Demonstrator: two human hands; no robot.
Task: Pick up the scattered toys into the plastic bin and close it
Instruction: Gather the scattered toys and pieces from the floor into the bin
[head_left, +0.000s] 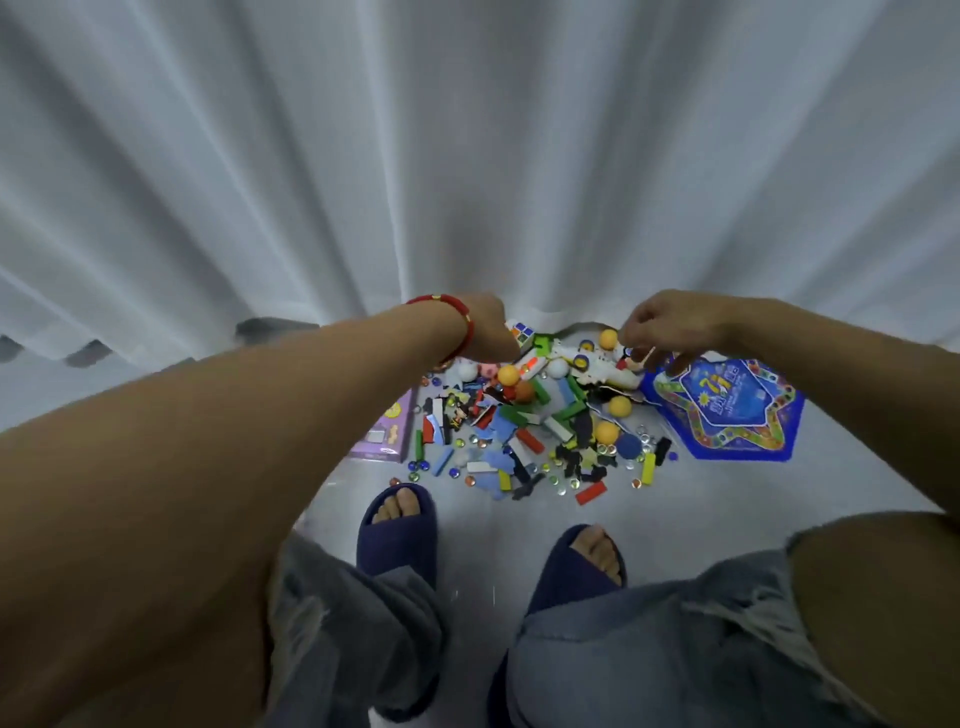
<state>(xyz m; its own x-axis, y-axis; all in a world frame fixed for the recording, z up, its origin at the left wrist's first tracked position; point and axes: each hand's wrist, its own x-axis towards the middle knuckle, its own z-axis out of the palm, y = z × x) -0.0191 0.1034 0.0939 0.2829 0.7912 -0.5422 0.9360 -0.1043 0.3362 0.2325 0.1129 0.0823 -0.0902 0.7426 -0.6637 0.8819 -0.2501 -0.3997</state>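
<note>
My left hand and right hand hover curled; grasp unclear. The scattered pile of small hard plastic toys is light, slippery: scoop handfuls.

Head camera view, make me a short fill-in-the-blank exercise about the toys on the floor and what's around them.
1. The left wrist wears a ____ bracelet.
2. The star-shaped game board is mostly ____.
3. Behind the toy pile hangs a white ____.
4. Both feet wear dark blue ____.

Missing words: red; blue; curtain; slippers
</note>
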